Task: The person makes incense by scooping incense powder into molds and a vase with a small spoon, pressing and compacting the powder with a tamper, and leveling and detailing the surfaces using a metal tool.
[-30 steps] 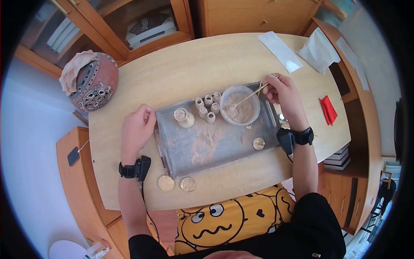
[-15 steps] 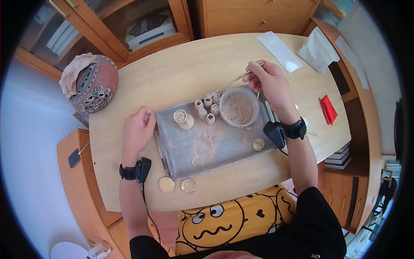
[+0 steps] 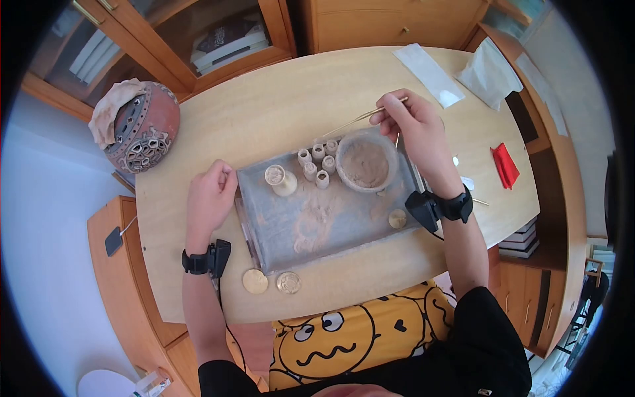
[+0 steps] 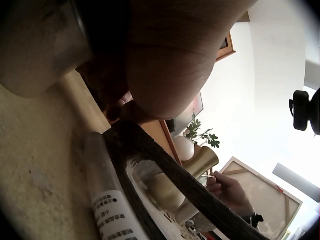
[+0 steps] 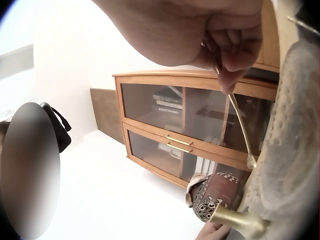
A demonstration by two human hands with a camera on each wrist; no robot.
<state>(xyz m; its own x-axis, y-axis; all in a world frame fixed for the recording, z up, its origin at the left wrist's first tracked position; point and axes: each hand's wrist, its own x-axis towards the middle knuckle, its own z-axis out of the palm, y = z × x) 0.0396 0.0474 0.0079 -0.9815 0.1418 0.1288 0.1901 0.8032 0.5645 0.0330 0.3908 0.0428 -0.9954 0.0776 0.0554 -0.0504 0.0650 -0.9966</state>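
Observation:
My right hand (image 3: 420, 135) pinches a thin brass spoon (image 3: 360, 120) over the far side of the bowl. Its small tip points left, right at the rear of several small powder-coated tubes (image 3: 322, 180). Pale brown powder (image 3: 366, 164) fills much of the translucent bowl (image 3: 395, 173). The bowl and tubes stand on a dusty grey tray (image 3: 278, 228). Left of the tubes is a flared brass vase (image 3: 286, 184) with powder at its mouth. At the tray's left corner rests my left hand (image 3: 211, 193), its fingers loosely curled with nothing seen in them.
A knobbed brass lid (image 3: 397, 219) lies on the tray at right. Two brass discs, one plain (image 3: 255, 281) and one patterned (image 3: 288, 283), lie before the tray. Beyond are a round red jar (image 3: 162, 119), a white strip (image 3: 430, 76), a white pouch (image 3: 489, 74) and a red pouch (image 3: 505, 167).
My right hand has lifted the spoon out of the powder in the bowl and moved it up and left, bringing its tip to the tubes. The left hand has stayed in place.

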